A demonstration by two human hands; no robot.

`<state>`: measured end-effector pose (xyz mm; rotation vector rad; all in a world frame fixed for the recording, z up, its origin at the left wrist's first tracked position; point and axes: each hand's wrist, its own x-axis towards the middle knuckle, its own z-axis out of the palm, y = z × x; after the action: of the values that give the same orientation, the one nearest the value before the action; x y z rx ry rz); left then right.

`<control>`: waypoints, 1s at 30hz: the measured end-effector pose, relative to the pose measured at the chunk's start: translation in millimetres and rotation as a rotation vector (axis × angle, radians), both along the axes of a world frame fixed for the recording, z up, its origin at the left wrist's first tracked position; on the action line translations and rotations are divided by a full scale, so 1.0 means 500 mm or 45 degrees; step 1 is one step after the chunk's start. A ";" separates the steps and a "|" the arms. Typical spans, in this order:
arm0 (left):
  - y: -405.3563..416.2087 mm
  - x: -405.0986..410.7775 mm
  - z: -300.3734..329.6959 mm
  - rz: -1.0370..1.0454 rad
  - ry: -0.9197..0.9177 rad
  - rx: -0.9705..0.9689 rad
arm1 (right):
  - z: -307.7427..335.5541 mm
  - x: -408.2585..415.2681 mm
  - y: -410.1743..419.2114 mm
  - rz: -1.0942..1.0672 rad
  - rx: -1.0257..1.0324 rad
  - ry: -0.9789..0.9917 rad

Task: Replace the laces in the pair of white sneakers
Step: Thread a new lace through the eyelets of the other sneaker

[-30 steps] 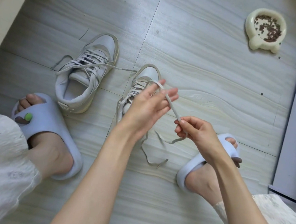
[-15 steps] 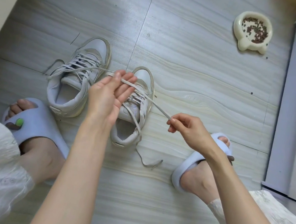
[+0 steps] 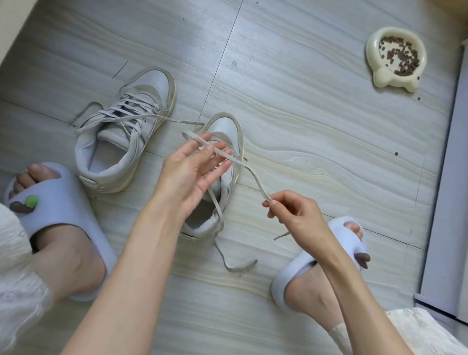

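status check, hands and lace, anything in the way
Left hand open, lace draped over its fingers. Right hand pinches the lace. Right sneaker under the hands; left sneaker laced. Nothing in the way.

Two white sneakers stand upright on the pale floor, toes pointing away. The left sneaker (image 3: 122,133) is fully laced with grey-white laces, their loose ends trailing out to both sides. Just to its right and a little nearer stands the right sneaker (image 3: 225,136), partly hidden, its opening facing up. A flat grey lace (image 3: 252,173) runs from above this shoe out to the right (taut, off the floor); another loose length (image 3: 231,263) of lace trails from its heel onto the floor.
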<state>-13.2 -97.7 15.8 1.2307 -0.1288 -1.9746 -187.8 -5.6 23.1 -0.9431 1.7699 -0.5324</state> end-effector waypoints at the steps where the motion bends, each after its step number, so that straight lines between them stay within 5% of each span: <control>1: -0.002 0.001 0.001 0.018 -0.018 -0.009 | -0.002 -0.002 0.004 0.010 -0.003 0.023; 10: 0.005 -0.003 0.008 -0.025 -0.421 -0.175 | -0.008 -0.019 0.013 -0.079 0.099 -0.244; 17: -0.007 0.009 0.012 -0.011 -0.576 -0.241 | -0.029 -0.035 0.022 -0.014 0.154 -0.136; 24: -0.012 0.022 0.013 0.040 -0.529 -0.212 | -0.039 -0.039 0.019 0.133 0.185 0.292; 30: -0.024 0.017 0.010 0.080 -0.485 -0.170 | -0.041 -0.022 0.008 -0.094 0.174 0.021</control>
<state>-4.7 -109.8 20.7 1.4896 -0.4003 -1.6316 -198.9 -1.6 2.6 -0.7922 1.8372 -0.4449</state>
